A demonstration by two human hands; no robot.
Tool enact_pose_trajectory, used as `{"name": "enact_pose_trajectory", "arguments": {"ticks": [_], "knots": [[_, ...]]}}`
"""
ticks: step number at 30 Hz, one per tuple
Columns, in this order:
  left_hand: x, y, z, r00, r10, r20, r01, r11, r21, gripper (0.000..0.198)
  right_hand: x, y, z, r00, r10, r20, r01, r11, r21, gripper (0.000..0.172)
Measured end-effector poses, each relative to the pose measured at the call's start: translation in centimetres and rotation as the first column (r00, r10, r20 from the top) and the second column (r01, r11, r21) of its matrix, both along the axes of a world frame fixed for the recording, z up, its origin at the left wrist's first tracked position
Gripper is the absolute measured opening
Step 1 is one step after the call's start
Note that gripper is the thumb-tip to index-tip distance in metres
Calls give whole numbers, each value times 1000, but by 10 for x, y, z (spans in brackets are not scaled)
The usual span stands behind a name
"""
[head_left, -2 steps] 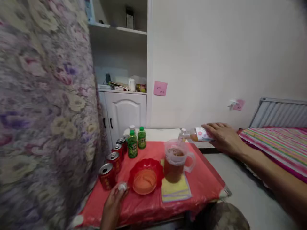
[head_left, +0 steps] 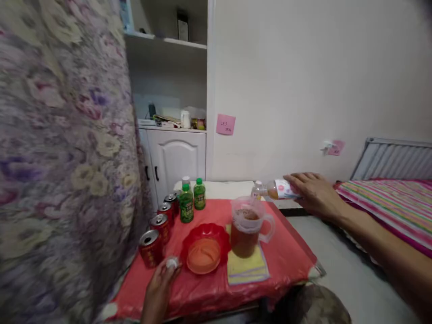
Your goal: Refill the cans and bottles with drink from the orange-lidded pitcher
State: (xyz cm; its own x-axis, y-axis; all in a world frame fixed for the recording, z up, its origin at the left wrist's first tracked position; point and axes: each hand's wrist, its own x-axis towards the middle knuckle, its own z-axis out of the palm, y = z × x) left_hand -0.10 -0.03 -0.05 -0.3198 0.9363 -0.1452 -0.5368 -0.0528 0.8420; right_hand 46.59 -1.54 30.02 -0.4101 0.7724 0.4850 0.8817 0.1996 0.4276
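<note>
The bottle (head_left: 285, 189) lies nearly level in the right hand (head_left: 315, 193), its neck toward the rim of the pitcher (head_left: 243, 243); we cannot tell whether anything runs out. The right fingers curl closely around its labelled rear part, while those of the left hand (head_left: 158, 288) pinch a small white cap (head_left: 172, 262) over the near left of the desk (head_left: 290, 243), beside the red cans (head_left: 150, 252). We judge the bottle light, with some amber liquid (head_left: 272, 194) showing by its label, and its clear wall, probably thin plastic, likely to dent under a hard squeeze; the label seems the surest hold. The pitcher, translucent and broad, with plenty of brown liquid (head_left: 249, 215), looks heavy; we would take it by its looped handle. It stands on a soft, folded yellow cloth (head_left: 248, 273). Nearby we see a glossy scalloped bowl (head_left: 188, 238) and 2 smooth green bottles (head_left: 186, 209). The desk's surface is red and crinkled, like plastic sheeting.
</note>
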Motion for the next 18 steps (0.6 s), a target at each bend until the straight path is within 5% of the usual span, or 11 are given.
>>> {"name": "enact_pose_trajectory", "arguments": {"ticks": [18], "knots": [[4,-1,6,995,9,95,-12,1000,27,53,-12,3,10,997,39,64,-40,999,18,54]]}}
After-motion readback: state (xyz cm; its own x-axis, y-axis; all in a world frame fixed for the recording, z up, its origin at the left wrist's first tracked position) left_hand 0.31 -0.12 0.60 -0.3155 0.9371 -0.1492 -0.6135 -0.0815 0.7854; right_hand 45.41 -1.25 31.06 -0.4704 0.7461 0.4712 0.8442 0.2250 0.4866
